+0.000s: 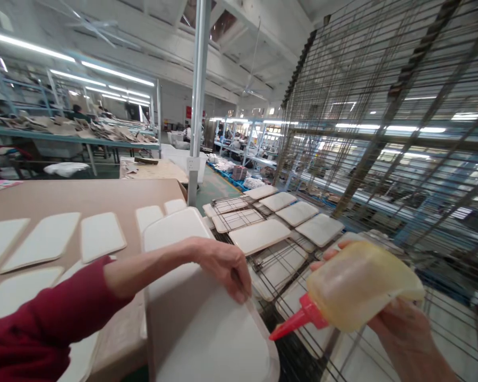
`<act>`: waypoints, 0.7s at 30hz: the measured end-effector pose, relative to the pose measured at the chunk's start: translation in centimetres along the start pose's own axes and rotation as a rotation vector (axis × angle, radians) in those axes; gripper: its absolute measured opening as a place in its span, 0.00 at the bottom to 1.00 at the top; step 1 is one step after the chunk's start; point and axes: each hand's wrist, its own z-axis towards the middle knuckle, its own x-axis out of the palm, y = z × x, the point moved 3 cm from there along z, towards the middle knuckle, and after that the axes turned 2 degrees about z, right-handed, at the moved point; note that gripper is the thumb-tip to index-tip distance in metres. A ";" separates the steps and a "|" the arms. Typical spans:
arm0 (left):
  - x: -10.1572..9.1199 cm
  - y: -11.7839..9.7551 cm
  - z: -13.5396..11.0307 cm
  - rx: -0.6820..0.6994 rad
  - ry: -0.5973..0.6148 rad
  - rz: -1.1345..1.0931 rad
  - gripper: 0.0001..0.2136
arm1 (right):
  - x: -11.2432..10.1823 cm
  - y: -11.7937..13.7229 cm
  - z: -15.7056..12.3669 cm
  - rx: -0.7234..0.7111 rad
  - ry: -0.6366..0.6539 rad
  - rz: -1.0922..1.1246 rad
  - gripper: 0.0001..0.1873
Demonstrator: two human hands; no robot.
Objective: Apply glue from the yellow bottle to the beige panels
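My left hand reaches across a pale panel with rounded corners and a beige border. Its fingers are curled down and closed at the panel's right edge. Another pale panel shows just behind this one. My right hand is wrapped round a yellowish squeeze bottle, which is tilted nozzle-down. The bottle's red nozzle points left, with its tip at the panel's right border; whether it touches cannot be told.
On the left, several similar panels lie on a brown-topped table. Wire racks holding more panels spread out at the right. A tall stack of raised wire racks leans above them. A metal post stands ahead.
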 end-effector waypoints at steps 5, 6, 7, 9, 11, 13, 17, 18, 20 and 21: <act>0.6 -0.6 0.7 -0.009 0.021 -0.047 0.08 | -0.8 -0.1 -0.3 0.033 0.038 0.036 0.41; 0.8 -0.6 0.8 -0.010 0.016 -0.058 0.08 | -0.9 -0.1 -0.3 0.040 0.039 0.047 0.42; 0.9 -0.7 0.8 -0.010 0.012 -0.072 0.08 | -1.1 -0.2 -0.3 0.049 0.038 0.058 0.42; 1.3 -0.8 0.9 -0.010 0.006 -0.105 0.09 | -1.3 -0.3 -0.4 0.063 0.035 0.073 0.43; 1.6 -1.0 0.9 -0.010 0.008 -0.131 0.10 | -1.6 -0.5 -0.5 0.071 0.037 0.083 0.44; 1.8 -1.1 0.9 -0.009 0.002 -0.142 0.10 | -1.7 -0.5 -0.7 0.081 0.042 0.107 0.44; 2.1 -0.9 0.8 -0.025 -0.020 -0.119 0.09 | -2.0 -0.5 -1.0 0.109 0.027 0.157 0.45; 2.1 -0.8 0.7 -0.031 -0.023 -0.113 0.09 | -2.0 -0.5 -1.1 0.115 0.015 0.160 0.44; 2.1 -0.7 0.6 -0.038 -0.035 -0.105 0.09 | -2.0 -0.3 -1.3 0.123 0.001 0.154 0.42; 2.2 -0.8 0.4 -0.037 -0.044 -0.102 0.09 | -1.9 -0.2 -1.5 0.120 -0.001 0.141 0.41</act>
